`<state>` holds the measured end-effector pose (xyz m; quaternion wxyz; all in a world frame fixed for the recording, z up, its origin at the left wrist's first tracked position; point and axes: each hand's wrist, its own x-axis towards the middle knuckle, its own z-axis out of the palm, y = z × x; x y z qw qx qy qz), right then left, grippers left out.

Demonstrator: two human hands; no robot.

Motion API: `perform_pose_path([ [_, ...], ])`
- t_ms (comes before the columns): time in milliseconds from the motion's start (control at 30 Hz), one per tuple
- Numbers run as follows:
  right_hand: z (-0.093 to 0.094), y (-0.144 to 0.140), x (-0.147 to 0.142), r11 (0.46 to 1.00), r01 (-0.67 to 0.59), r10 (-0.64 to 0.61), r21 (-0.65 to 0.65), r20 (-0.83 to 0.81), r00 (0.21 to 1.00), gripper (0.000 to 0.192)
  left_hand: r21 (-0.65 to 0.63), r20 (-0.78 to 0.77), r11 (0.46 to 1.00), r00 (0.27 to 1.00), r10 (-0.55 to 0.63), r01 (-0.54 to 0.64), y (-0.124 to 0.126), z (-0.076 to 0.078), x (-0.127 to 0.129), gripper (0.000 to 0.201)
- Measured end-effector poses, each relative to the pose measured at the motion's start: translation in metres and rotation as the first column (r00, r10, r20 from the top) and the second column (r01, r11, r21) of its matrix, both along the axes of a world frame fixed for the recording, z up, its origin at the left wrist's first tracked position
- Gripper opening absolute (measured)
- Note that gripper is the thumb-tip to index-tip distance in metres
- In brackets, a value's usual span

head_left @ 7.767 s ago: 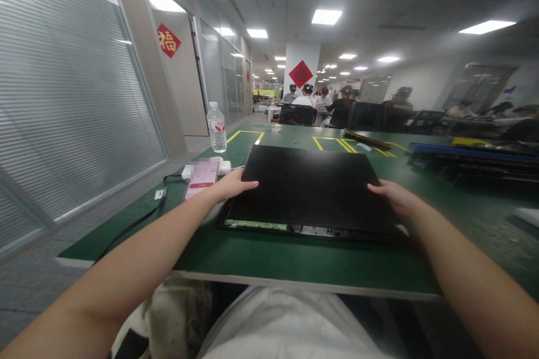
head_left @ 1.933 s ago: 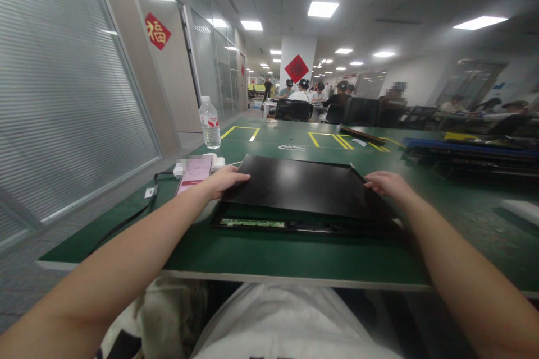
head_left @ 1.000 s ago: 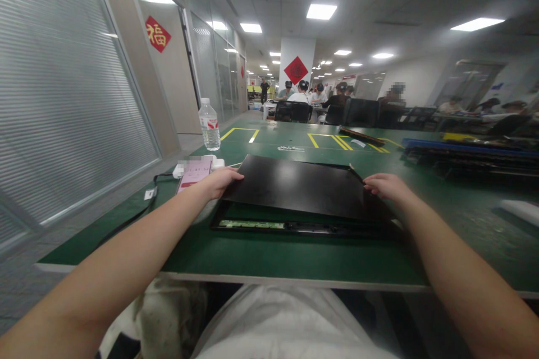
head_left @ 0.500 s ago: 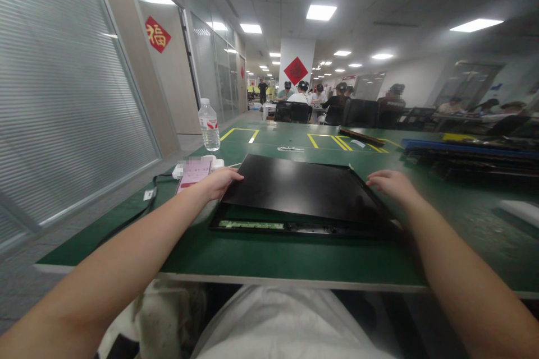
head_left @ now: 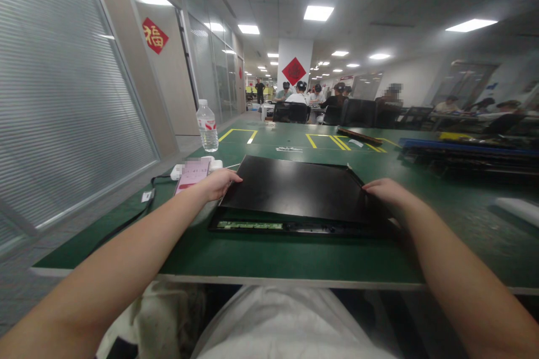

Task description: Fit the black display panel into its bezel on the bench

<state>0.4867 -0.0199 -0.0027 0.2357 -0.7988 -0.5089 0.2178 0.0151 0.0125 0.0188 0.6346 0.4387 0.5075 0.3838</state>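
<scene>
A black display panel (head_left: 295, 185) lies at a slight slant over a shallow black frame (head_left: 248, 230), on the green table in front of me. Along the near side of the frame, a green circuit board strip (head_left: 250, 225) shows uncovered. My left hand (head_left: 221, 182) grips the panel's left edge, thumb on top and the other fingers mostly hidden beneath. At the right edge, my right hand (head_left: 387, 193) has its fingers closed against the panel's side; some of its fingertips are hidden.
A water bottle (head_left: 207, 126) and a phone (head_left: 192, 174) stand and lie at left, beside a white plug and black cable (head_left: 145, 207). Dark strips (head_left: 446, 157) are stacked at right, near a white object (head_left: 520, 210). Several people sit at tables farther back.
My right hand has moved left and come into contact with the panel's right edge. The left hand keeps its hold, and the panel has barely shifted.
</scene>
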Motion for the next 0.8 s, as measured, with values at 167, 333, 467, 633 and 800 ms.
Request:
perform_pose_path([
  [167, -0.0004, -0.0011, -0.0027, 0.999, 0.017, -0.013, 0.051, -0.085, 0.996, 0.021, 0.039, -0.043, 0.999, 0.999, 0.006, -0.005, -0.0011, -0.0026, -0.0003, 0.029],
  [333, -0.0010, -0.0010, -0.0032, 0.996, 0.018, -0.010, 0.085, -0.086, 0.996, 0.024, 0.073, -0.061, 0.997, 0.998, -0.030, 0.035, 0.0012, -0.0081, -0.0024, 0.025],
  [467, -0.0033, 0.0006, -0.0014, 0.997, 0.022, -0.013, 0.076, -0.112, 0.994, 0.028, 0.087, -0.089, 0.995, 0.995, -0.035, 0.043, 0.0005, -0.0076, -0.0028, 0.026],
  [633, -0.0060, 0.0023, -0.0004, 0.996, 0.006, 0.002, 0.093, -0.088, 0.996, 0.027, 0.084, -0.138, 0.996, 0.990, -0.031, 0.043, -0.0048, -0.0027, -0.0001, 0.017],
  [800, -0.0054, 0.0019, -0.0029, 0.992, 0.022, -0.012, 0.121, -0.083, 0.996, 0.025, 0.089, -0.121, 0.995, 0.992, -0.026, 0.037, -0.0043, -0.0035, 0.0008, 0.018],
])
